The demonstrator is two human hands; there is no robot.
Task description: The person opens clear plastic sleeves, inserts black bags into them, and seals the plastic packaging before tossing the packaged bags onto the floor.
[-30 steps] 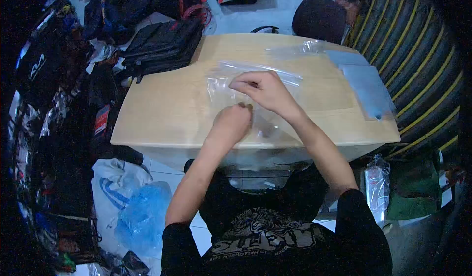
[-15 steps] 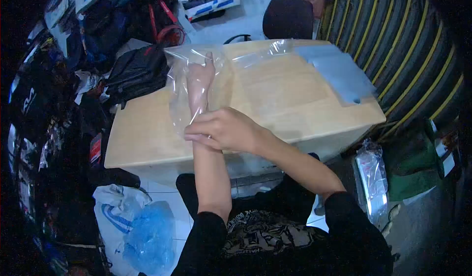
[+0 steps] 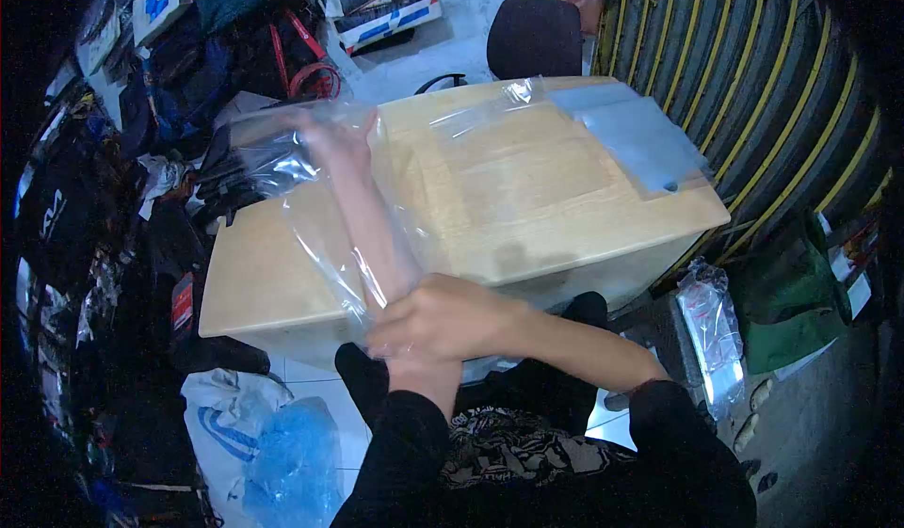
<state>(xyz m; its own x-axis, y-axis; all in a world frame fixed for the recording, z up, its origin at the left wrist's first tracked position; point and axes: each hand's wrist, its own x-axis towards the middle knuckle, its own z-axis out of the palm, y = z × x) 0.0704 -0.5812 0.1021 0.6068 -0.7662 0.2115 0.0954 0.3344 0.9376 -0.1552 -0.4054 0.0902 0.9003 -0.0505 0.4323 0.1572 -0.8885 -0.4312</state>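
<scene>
A clear plastic bag (image 3: 315,246) covers my left hand (image 3: 339,147) and much of that forearm, over the left part of the table (image 3: 584,232). Inside the bag the left fingers look stretched out with the thumb apart, though motion blurs them. My right hand (image 3: 438,316) is closed on the bag's open end, around the left forearm near the table's front edge. Another clear plastic bag (image 3: 523,156) lies flat on the tabletop. Bluish translucent sheets or sleeves (image 3: 645,142) lie on the right of it.
Dark bags (image 3: 217,166) crowd the left side. A dark chair (image 3: 537,43) stands beyond the table, beside stacked ribbed tyres (image 3: 753,86). On the floor are a blue plastic bag (image 3: 292,457) at front left, a plastic-wrapped package (image 3: 711,340) and a green bag (image 3: 786,293) at right.
My right hand has pulled the bag's open end down the left forearm towards my body. My left hand has moved left inside the bag, with its fingers more extended. The view has shifted slightly.
</scene>
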